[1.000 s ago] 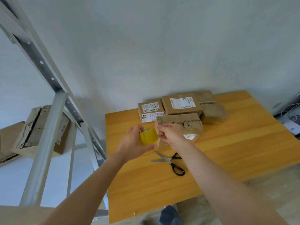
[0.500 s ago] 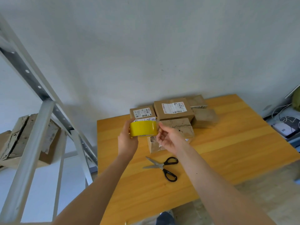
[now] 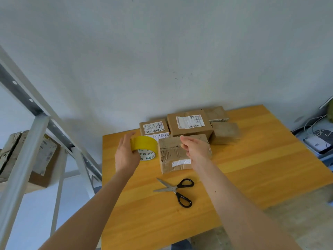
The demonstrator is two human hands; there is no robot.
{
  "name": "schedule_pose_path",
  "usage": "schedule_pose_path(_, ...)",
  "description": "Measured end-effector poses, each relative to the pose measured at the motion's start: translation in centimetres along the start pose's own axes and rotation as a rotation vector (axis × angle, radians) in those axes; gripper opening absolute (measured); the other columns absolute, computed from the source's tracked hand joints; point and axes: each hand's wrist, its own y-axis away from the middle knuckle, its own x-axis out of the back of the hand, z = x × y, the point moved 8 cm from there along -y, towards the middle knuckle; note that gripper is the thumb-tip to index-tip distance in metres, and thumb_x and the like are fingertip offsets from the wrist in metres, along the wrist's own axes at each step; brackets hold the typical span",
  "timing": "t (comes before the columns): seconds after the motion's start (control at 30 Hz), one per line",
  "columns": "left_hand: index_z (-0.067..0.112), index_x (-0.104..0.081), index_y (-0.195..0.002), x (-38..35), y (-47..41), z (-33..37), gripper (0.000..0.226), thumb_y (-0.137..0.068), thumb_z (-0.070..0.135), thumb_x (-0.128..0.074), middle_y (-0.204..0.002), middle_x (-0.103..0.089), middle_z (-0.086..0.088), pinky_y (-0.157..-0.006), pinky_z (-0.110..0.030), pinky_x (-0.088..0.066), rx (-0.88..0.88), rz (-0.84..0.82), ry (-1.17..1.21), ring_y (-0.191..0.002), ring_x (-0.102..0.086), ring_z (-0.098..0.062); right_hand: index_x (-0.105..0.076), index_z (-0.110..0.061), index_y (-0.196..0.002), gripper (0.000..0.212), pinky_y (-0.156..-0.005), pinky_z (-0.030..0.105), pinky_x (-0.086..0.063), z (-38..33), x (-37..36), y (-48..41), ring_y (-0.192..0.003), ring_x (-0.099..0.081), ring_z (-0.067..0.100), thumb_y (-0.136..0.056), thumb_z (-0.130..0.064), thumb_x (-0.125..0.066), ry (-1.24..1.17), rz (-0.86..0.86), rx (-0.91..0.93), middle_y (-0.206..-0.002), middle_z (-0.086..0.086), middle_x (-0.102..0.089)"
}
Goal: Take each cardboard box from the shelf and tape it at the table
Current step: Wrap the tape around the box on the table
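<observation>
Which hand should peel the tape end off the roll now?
Right. The left hand grips the yellow tape roll, while the right hand hovers beside it over the nearest box, apparently holding nothing.

Right hand (image 3: 195,149) is drawing away from the tape roll (image 3: 144,144); left hand (image 3: 126,156) is tipping the roll, exposing its printed core.

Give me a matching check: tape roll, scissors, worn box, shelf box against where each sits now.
Things: 1 tape roll; 2 scissors; 3 worn box; 4 shelf box.
Places: A on the metal shelf, left; B gripped by the left hand; C flat on the table, nearest the person; D on the table, partly hidden by the right hand.
Pairs: 1-B; 2-C; 3-D; 4-A.
</observation>
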Motion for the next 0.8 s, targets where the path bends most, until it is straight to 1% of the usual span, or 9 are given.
schedule_pose_path(0.07,0.013,-0.052,-0.127,-0.4,-0.2,0.7,0.057,-0.077,-0.015,-0.048,-0.121,-0.054,-0.009,-0.063,-0.033,-0.042,-0.088,-0.046,-0.056,-0.092,-0.055,-0.028,-0.072,-0.016,-0.08,0.006,-0.088,0.031,-0.048,-0.6,0.7,-0.5,-0.082,-0.065,0.013,-0.082,-0.017,-0.078,0.036,0.042,0.016,-0.08,0.0,-0.071)
schedule_pose_path(0.17,0.012,-0.053,-0.127,0.2,-1.4,-0.9,0.061,-0.076,-0.019,-0.043,-0.119,-0.057,-0.009,-0.066,-0.032,-0.038,-0.014,-0.012,-0.089,-0.089,-0.048,-0.022,-0.07,-0.012,-0.083,0.009,-0.065,0.022,-0.046,-1.4,3.4,-2.0,-0.066,-0.056,0.007,-0.081,-0.014,-0.078,-0.015,0.115,-0.024,-0.08,0.0,-0.068)
schedule_pose_path(0.27,0.016,-0.049,-0.134,-0.3,-1.8,-1.6,0.069,-0.077,-0.022,-0.043,-0.125,-0.055,-0.008,-0.068,-0.032,-0.04,-0.015,-0.052,-0.147,-0.091,-0.045,-0.018,-0.07,-0.009,-0.089,0.012,-0.058,0.02,-0.042,-1.4,5.7,-3.3,-0.073,-0.062,0.009,-0.08,-0.011,-0.079,-0.016,0.124,-0.049,-0.09,0.005,-0.071)
schedule_pose_path(0.4,0.024,-0.04,-0.142,-2.0,-1.7,-1.5,0.078,-0.077,-0.019,-0.047,-0.125,-0.051,-0.007,-0.069,-0.037,-0.046,-0.112,-0.164,-0.316,-0.105,-0.049,-0.029,-0.069,-0.01,-0.083,0.01,-0.081,0.028,-0.048,-1.1,6.9,-4.1,-0.079,-0.064,0.011,-0.08,-0.011,-0.079,0.014,0.176,-0.048,-0.084,0.003,-0.069)
schedule_pose_path(0.47,0.023,-0.042,-0.142,-2.1,-1.9,-1.8,0.079,-0.076,-0.019,-0.056,-0.121,-0.053,-0.009,-0.077,-0.04,-0.046,-0.208,-0.174,-0.486,-0.106,-0.046,-0.032,-0.07,-0.009,-0.085,0.01,-0.074,0.024,-0.049,-1.8,8.3,-4.8,-0.073,-0.062,0.009,-0.081,-0.01,-0.078,0.016,0.221,-0.026,-0.083,0.003,-0.069)
schedule_pose_path(0.53,0.02,-0.047,-0.14,-2.3,-2.1,-2.2,0.081,-0.071,-0.019,-0.065,-0.116,-0.056,-0.011,-0.08,-0.045,-0.047,-0.276,-0.185,-0.61,-0.102,-0.046,-0.033,-0.069,-0.01,-0.083,0.009,-0.078,0.025,-0.047,-2.3,9.5,-5.7,-0.072,-0.061,0.007,-0.081,-0.01,-0.078,0.052,0.212,-0.018,-0.083,0.001,-0.069)
schedule_pose_path(0.6,0.022,-0.045,-0.141,-2.7,-2.1,-2.5,0.086,-0.068,-0.018,-0.068,-0.114,-0.057,-0.012,-0.078,-0.047,-0.048,-0.271,-0.199,-0.652,-0.1,-0.047,-0.033,-0.069,-0.01,-0.084,0.009,-0.082,0.027,-0.044,-2.3,9.9,-6.3,-0.073,-0.061,0.008,-0.082,-0.01,-0.078,0.079,0.185,-0.034,-0.084,0.0,-0.068)
schedule_pose_path(0.73,0.03,-0.036,-0.145,-4.0,-2.1,-2.0,0.102,-0.062,-0.014,-0.075,-0.114,-0.057,-0.014,-0.07,-0.045,-0.05,-0.323,-0.253,-0.758,-0.097,-0.052,-0.034,-0.07,-0.008,-0.091,0.013,-0.078,0.026,-0.044,-1.9,10.0,-7.6,-0.073,-0.062,0.008,-0.081,-0.011,-0.078,0.106,0.189,-0.047,-0.085,0.0,-0.068)
schedule_pose_path(0.8,0.03,-0.041,-0.144,-4.5,-2.1,-1.6,0.103,-0.058,-0.015,-0.077,-0.11,-0.058,-0.015,-0.066,-0.042,-0.049,-0.354,-0.268,-0.813,-0.092,-0.055,-0.034,-0.071,-0.008,-0.092,0.013,-0.086,0.029,-0.046,-1.7,10.2,-8.3,-0.074,-0.062,0.009,-0.081,-0.011,-0.078,0.107,0.2,-0.058,-0.086,0.0,-0.068)
